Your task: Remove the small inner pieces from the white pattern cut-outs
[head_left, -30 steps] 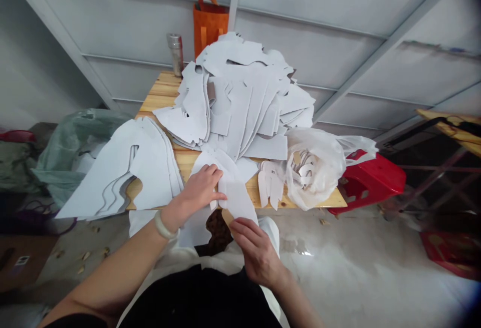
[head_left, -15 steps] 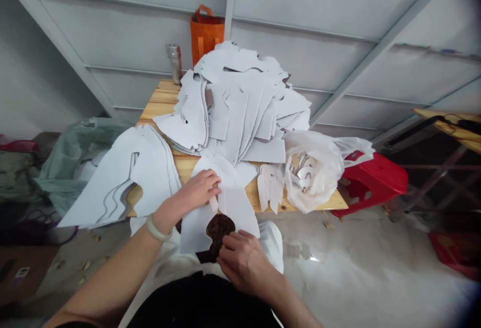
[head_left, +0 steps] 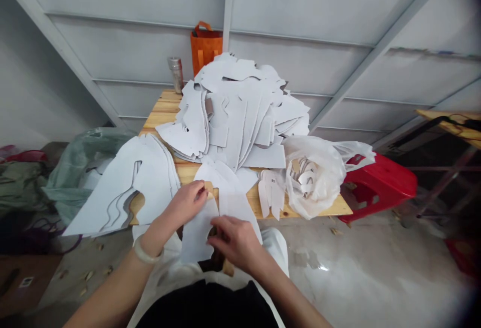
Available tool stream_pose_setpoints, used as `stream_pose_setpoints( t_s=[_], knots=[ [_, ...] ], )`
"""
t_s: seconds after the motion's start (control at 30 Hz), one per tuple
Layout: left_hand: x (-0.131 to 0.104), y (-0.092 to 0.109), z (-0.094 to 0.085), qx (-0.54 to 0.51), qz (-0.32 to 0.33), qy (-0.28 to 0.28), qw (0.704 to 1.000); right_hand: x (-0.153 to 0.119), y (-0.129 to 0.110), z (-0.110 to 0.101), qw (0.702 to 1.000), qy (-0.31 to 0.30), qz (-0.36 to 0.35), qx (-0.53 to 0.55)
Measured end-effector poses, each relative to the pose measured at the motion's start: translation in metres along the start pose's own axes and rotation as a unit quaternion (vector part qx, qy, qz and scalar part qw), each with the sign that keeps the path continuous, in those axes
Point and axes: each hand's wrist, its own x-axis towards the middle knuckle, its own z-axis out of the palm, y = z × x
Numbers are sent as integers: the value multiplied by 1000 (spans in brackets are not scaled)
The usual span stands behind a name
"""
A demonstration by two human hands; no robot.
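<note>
A white cut-out sheet lies over my lap and the table's front edge, with a slot and a dark opening in its middle. My left hand is closed, pinching a small tan cardboard scrap above the sheet's left half. Over the sheet's opening is my right hand, its fingers bent and the thumb apart from them. Nothing shows between those fingertips. Below that hand, a second tan scrap is at my lap. Left of the sheet rests a stack of similar white cut-outs.
A large heap of white cut pieces covers the wooden table. Small cut-outs and a white plastic bag of scraps sit at right, beside a red stool. A metal tumbler and orange bag stand behind.
My left hand has drawn left and down from the slot with the tan scrap. My right hand has moved up over the opening. A tan scrap now shows below it.
</note>
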Motion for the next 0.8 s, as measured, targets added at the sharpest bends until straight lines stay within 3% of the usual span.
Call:
stream_pose_setpoints(
  t_s=[0.07, 0.17, 0.3, 0.5, 0.63, 0.8],
  knots=[
    [1, -1, -1, -11, -28, 11, 999, 15, 6, 8, 994, 97, 41, 3],
    [-1, -1, -5, -27, -39, 6, 999, 41, 15, 19, 987, 153, 53, 10],
    [-7, -6, -8, -87, 3, -26, 996, 60, 22, 25, 985, 170, -8, 35],
    [-16, -17, 6, -67, 78, -37, 994, 42, 27, 17, 972, 192, -92, 96],
    [-19, -16, 16, -59, 96, 13, 994, 29, 28, 18, 978, 168, -94, 75],
    [-18, -13, 12, -60, 47, 31, 997, 33, 28, 29, 983, 170, -53, 55]
  ],
)
